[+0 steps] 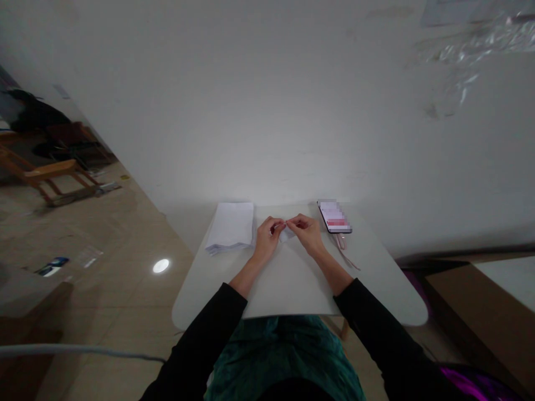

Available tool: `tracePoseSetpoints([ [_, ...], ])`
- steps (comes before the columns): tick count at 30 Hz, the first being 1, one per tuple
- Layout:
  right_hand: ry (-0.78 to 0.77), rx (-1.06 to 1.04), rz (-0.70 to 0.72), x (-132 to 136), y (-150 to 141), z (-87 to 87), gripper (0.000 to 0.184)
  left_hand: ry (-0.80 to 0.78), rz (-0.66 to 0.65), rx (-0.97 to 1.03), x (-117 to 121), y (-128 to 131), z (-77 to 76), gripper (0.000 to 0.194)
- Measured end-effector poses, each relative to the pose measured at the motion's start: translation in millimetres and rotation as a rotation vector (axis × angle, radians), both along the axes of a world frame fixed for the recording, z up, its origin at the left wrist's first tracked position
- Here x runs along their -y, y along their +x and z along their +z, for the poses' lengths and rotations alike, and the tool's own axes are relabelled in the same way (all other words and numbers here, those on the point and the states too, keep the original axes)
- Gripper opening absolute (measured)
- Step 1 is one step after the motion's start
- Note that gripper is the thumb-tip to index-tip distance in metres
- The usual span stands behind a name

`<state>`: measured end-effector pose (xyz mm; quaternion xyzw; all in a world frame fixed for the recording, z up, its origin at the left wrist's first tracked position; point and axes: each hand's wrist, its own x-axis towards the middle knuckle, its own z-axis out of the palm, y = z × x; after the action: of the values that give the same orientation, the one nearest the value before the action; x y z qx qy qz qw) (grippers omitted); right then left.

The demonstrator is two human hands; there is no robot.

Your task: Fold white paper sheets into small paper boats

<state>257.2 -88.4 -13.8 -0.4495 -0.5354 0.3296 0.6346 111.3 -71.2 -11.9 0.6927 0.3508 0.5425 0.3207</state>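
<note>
My left hand point(268, 235) and my right hand point(307, 230) meet over the middle of the white table point(288, 284). Thumbs and fingertips of both are pinched together, almost touching, on a small piece of white paper point(286, 235). Part of this paper shows below the fingertips; its edges are hard to make out, and the fingers cover the rest. To the left of my left hand lies a stack of white paper sheets point(232, 224). A phone point(335, 217) with its screen lit lies beyond and to the right of my right hand.
A pink strap point(341, 241) trails from the phone across the tabletop. The table's far edge stands against a white wall point(251, 111). A cardboard box point(480, 295) is on the right; a wooden chair point(54, 170) stands far left. A grey cable point(83, 350) crosses at lower left.
</note>
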Motion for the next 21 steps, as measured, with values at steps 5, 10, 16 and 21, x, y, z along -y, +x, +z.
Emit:
tracePoseSetpoints([
  [5, 0.027, -0.025, -0.083, 0, -6, -1.9, 0.029, -0.054, 0.025, 0.055, 0, 2, -1.6, 0.022],
  [10, -0.085, -0.024, 0.031, 3, -14, -1.5, 0.039, -0.082, 0.138, 0.163, -2, 0, -3.0, 0.024],
  [16, -0.094, 0.097, 0.077, 4, -9, 0.5, 0.042, -0.085, 0.085, 0.049, -1, -3, 3.8, 0.025],
  [21, -0.227, -0.074, 0.229, 9, -19, 4.9, 0.048, -0.039, 0.095, 0.063, 7, -3, 7.6, 0.021],
])
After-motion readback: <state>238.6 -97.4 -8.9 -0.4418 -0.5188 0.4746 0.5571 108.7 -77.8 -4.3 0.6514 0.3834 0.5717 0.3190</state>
